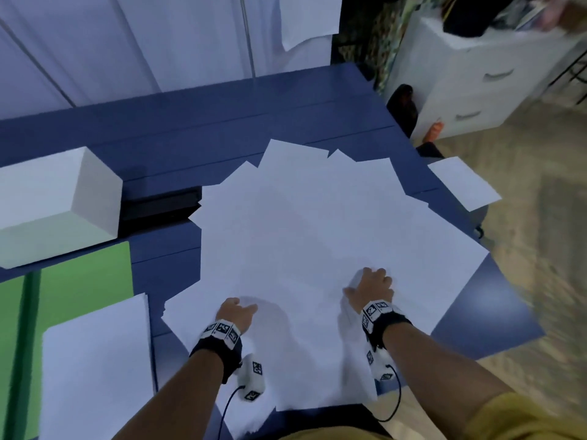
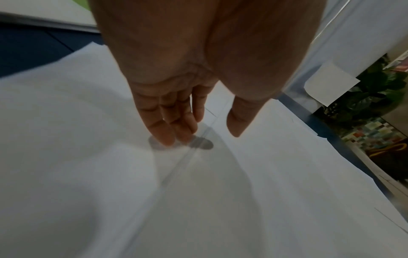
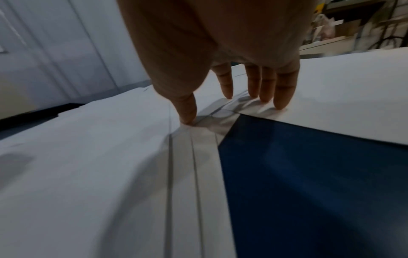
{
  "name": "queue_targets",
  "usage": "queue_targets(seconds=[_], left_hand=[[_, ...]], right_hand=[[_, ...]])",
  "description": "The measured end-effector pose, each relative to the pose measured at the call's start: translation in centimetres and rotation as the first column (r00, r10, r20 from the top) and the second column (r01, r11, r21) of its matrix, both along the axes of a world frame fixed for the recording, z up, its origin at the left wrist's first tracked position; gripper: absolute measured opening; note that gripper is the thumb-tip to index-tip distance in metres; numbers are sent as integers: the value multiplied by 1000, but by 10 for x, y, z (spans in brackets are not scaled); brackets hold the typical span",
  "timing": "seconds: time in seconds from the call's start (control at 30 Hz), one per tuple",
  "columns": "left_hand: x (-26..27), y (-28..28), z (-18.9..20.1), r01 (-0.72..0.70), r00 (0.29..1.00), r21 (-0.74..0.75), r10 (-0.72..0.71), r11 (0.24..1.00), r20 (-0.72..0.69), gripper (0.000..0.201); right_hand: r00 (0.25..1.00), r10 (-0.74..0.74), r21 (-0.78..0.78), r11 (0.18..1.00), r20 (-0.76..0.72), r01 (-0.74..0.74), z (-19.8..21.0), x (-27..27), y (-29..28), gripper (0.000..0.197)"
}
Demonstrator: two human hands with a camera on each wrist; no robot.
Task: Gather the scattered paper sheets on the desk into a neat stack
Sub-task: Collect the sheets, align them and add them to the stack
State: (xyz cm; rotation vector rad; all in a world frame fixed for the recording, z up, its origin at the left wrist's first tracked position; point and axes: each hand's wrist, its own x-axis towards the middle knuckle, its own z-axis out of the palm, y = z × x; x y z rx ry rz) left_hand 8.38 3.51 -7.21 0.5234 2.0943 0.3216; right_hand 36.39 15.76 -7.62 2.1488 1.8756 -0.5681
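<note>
Several white paper sheets lie fanned and overlapping across the middle of the blue desk. My left hand rests on the near part of the sheets, its straight fingers touching the paper. My right hand is further right, with straight fingers and thumb pressing on the sheets beside a bare patch of desk. One sheet hangs over the desk's right edge. A squared stack of paper lies at the near left.
A white box and a flat black item stand on the left of the desk, with a green folder under the stack. White drawers stand on the floor to the right. The wall runs along the desk's far side.
</note>
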Motion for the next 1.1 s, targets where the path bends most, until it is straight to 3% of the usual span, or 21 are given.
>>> queue_targets(seconds=[0.2,0.33,0.63,0.87,1.0,1.1], left_hand=[[33,24,-5,-108,994,-2,108,994,10,66],[45,24,-2,-179,981,40,182,983,-63,58],[62,13,15,-57,970,231,108,971,-217,44],[62,1,26,-99,963,366,181,925,-198,40],[62,-6,29,-123,957,403,216,907,-193,33],[62,-9,30,-114,956,378,205,919,-210,34]], right_hand=[[987,150,90,985,-59,-144,-12,12,-6,54],[969,188,89,981,-160,-175,-19,16,-9,48],[940,215,111,975,-264,-191,-19,7,-20,33],[841,97,51,995,-533,-82,-19,-2,-27,22],[760,53,-43,993,-648,-106,-15,-6,-27,22],[705,-59,-170,981,-707,-89,-9,-11,-26,42]])
